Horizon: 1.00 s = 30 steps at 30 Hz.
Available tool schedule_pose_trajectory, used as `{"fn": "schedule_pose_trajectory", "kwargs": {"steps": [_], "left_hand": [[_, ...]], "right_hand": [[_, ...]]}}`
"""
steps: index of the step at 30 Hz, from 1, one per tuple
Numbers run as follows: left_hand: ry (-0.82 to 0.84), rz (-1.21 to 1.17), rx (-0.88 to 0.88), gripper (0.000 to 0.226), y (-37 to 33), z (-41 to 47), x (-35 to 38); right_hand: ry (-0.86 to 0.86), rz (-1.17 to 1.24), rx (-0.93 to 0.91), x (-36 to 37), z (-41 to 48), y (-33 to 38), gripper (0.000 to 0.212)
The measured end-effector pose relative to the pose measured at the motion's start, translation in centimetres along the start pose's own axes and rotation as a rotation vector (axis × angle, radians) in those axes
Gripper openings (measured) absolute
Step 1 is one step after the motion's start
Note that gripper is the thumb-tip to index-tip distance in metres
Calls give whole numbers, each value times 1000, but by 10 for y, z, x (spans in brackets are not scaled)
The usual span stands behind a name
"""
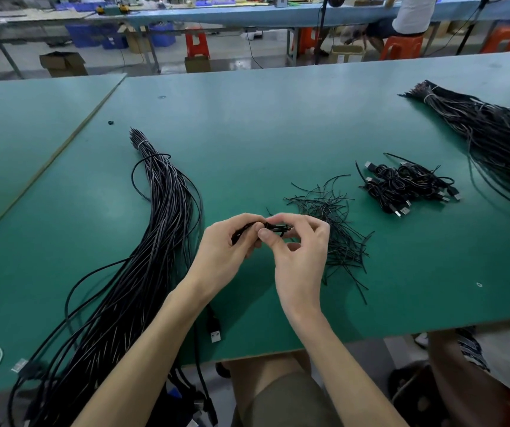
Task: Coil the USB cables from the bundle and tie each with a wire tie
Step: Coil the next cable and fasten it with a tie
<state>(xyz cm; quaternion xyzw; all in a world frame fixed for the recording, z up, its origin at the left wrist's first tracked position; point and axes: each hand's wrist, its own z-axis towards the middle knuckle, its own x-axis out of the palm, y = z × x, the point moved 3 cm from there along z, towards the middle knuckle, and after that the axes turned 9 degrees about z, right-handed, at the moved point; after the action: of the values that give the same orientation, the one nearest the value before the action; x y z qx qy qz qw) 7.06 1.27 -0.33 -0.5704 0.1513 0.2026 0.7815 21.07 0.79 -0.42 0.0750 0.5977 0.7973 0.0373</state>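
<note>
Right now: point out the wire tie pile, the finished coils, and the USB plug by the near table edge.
wire tie pile [341, 241], head view, middle of the heap.
finished coils [407, 183], head view, centre of the stack.
USB plug [216, 335], head view, its metal end.

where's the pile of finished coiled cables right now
In the head view, the pile of coiled cables lies on the green table right of centre, just beyond the loose wire ties and left of the far-right cable bundle.
</note>
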Motion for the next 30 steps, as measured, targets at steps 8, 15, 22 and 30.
{"fn": "schedule_pose_trajectory", "kwargs": {"steps": [8, 15, 22, 30], "left_hand": [[13, 164, 24, 19, 2, -1, -3], [38, 240, 45, 21, 0, -1, -4], [80, 330, 20, 21, 2, 0, -5], [88, 442, 104, 17, 1, -1, -10]], "right_hand": [[-21, -220, -83, 0, -1, 1, 19], [-1, -310, -117, 3, 0, 1, 11], [21, -415, -164, 8, -2, 0, 16], [43, -573, -294, 13, -6, 5, 19]]}}
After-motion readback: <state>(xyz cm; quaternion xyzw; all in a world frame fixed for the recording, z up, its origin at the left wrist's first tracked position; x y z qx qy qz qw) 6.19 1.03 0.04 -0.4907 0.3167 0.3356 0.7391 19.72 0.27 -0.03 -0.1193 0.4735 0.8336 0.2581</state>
